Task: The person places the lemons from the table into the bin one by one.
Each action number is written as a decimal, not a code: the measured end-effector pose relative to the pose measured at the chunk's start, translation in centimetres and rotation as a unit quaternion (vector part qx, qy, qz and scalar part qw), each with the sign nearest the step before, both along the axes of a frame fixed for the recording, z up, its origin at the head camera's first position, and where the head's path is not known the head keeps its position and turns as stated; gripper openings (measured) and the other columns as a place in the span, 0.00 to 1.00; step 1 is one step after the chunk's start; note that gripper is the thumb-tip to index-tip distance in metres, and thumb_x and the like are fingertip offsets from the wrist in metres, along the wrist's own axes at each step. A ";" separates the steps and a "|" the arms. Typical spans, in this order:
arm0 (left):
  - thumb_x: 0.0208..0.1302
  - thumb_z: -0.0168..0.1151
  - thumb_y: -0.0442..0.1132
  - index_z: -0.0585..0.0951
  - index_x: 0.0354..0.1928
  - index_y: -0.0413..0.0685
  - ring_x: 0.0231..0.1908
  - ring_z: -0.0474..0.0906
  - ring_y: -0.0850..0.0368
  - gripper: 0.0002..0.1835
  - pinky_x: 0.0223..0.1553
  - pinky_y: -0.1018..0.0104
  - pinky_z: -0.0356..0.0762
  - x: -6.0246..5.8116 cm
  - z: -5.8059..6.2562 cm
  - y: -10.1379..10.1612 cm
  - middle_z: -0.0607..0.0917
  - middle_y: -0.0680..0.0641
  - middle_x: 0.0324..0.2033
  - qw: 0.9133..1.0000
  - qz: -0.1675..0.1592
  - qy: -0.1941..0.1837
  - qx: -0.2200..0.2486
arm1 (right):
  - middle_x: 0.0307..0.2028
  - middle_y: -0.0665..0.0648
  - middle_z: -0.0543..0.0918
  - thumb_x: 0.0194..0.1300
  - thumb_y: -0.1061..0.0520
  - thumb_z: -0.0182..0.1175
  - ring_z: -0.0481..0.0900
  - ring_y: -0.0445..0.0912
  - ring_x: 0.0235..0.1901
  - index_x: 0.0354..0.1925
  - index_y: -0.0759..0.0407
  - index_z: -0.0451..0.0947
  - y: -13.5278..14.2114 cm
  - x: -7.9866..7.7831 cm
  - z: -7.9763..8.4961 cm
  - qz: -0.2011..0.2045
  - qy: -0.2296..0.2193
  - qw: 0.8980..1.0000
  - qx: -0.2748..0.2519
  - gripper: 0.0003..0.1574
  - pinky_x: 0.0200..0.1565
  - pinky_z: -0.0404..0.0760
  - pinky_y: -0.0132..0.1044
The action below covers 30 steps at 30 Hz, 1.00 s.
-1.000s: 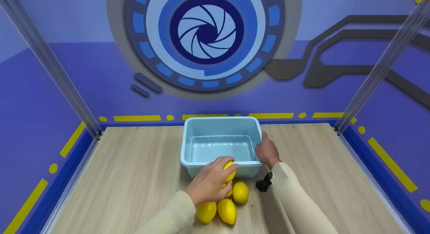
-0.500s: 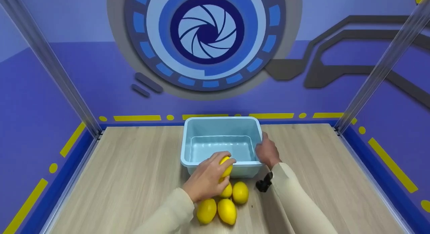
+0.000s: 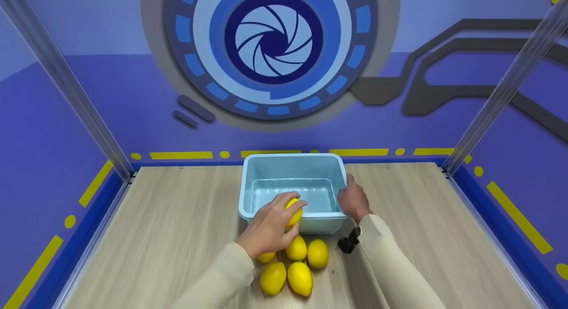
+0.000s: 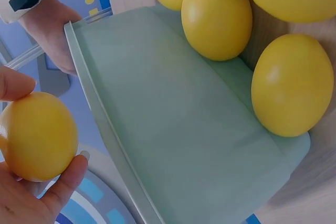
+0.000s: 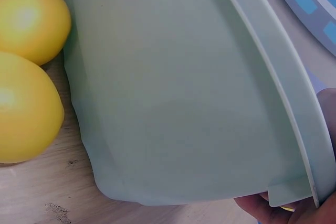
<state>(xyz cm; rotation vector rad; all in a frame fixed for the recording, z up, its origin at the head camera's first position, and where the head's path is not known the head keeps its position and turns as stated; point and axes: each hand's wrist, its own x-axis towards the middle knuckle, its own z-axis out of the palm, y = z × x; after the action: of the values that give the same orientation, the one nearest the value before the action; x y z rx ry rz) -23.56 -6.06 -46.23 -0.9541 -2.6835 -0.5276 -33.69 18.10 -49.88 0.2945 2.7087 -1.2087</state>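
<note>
A pale blue bin point(image 3: 295, 167) stands on the wood-grain tabletop point(image 3: 177, 220) against the right hand point(image 3: 353, 198), five yellow lemons point(image 3: 300, 279) clustered close by the left hand point(image 3: 268, 229)

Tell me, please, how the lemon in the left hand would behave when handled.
The lemon would probably roll if set down, being rounded. Its smooth, shiny surface may be slippery. It seems firm: no dent shows where the fingers hold it.

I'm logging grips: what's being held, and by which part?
The left hand holds a lemon by its sides; the right hand grips the blue bin by its right rim.
</note>
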 end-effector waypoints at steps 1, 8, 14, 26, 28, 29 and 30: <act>0.63 0.59 0.45 0.72 0.63 0.59 0.63 0.69 0.56 0.25 0.61 0.60 0.75 -0.1 0.0 0.0 0.71 0.50 0.64 1.000 0.001 0.001 0.001 | 0.72 0.63 0.61 0.72 0.63 0.39 0.62 0.59 0.70 0.76 0.54 0.42 0.0 0.0 0.0 0.000 -0.002 1.000 -0.002 0.38 0.69 0.61 0.57; 0.62 0.60 0.43 0.73 0.62 0.56 0.62 0.71 0.55 0.25 0.58 0.60 0.77 -0.3 0.0 -0.4 0.72 0.49 0.63 1.000 0.005 0.023 0.008 | 0.71 0.62 0.62 0.72 0.62 0.39 0.63 0.59 0.70 0.76 0.53 0.44 0.1 0.1 0.1 -0.004 -0.008 1.000 -0.003 0.37 0.69 0.62 0.57; 0.63 0.60 0.43 0.72 0.63 0.55 0.61 0.71 0.54 0.25 0.58 0.60 0.77 -0.6 0.2 -0.6 0.73 0.48 0.62 1.000 0.012 0.021 0.010 | 0.71 0.63 0.62 0.72 0.63 0.38 0.63 0.58 0.70 0.75 0.55 0.44 0.1 0.0 0.1 0.000 -0.007 1.000 -0.006 0.36 0.69 0.62 0.57; 0.61 0.62 0.44 0.68 0.65 0.52 0.61 0.71 0.57 0.30 0.63 0.61 0.73 -1.0 0.5 -1.2 0.74 0.51 0.62 0.999 0.035 0.005 0.016 | 0.72 0.62 0.60 0.72 0.61 0.39 0.61 0.58 0.71 0.76 0.54 0.43 0.0 0.2 0.3 0.001 -0.018 1.000 -0.011 0.37 0.69 0.61 0.57; 0.61 0.62 0.44 0.67 0.66 0.52 0.61 0.71 0.57 0.30 0.63 0.61 0.73 -1.1 0.4 -1.3 0.74 0.51 0.63 0.999 0.037 0.000 0.018 | 0.72 0.62 0.60 0.73 0.61 0.39 0.61 0.58 0.71 0.75 0.54 0.43 0.0 0.2 0.3 -0.002 -0.021 1.000 -0.013 0.36 0.69 0.61 0.57; 0.61 0.62 0.44 0.67 0.65 0.52 0.61 0.71 0.57 0.30 0.62 0.61 0.73 -1.1 0.4 -1.4 0.73 0.51 0.63 0.999 0.038 0.001 0.018 | 0.72 0.62 0.60 0.73 0.61 0.39 0.61 0.58 0.71 0.75 0.54 0.43 0.0 0.2 0.3 -0.003 -0.022 1.000 -0.012 0.36 0.69 0.61 0.57; 0.61 0.62 0.44 0.68 0.65 0.52 0.61 0.71 0.57 0.30 0.62 0.61 0.74 -1.1 0.4 -1.4 0.74 0.51 0.63 0.999 0.038 0.002 0.019 | 0.72 0.62 0.61 0.73 0.61 0.39 0.62 0.58 0.70 0.75 0.54 0.44 0.0 0.2 0.3 -0.005 -0.023 1.000 -0.012 0.36 0.69 0.61 0.57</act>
<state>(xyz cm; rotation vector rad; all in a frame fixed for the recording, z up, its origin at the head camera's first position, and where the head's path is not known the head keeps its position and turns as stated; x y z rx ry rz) -24.70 -7.47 -45.81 -0.8379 -2.6834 -0.5572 -33.53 18.06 -49.61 0.3275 2.6547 -1.2210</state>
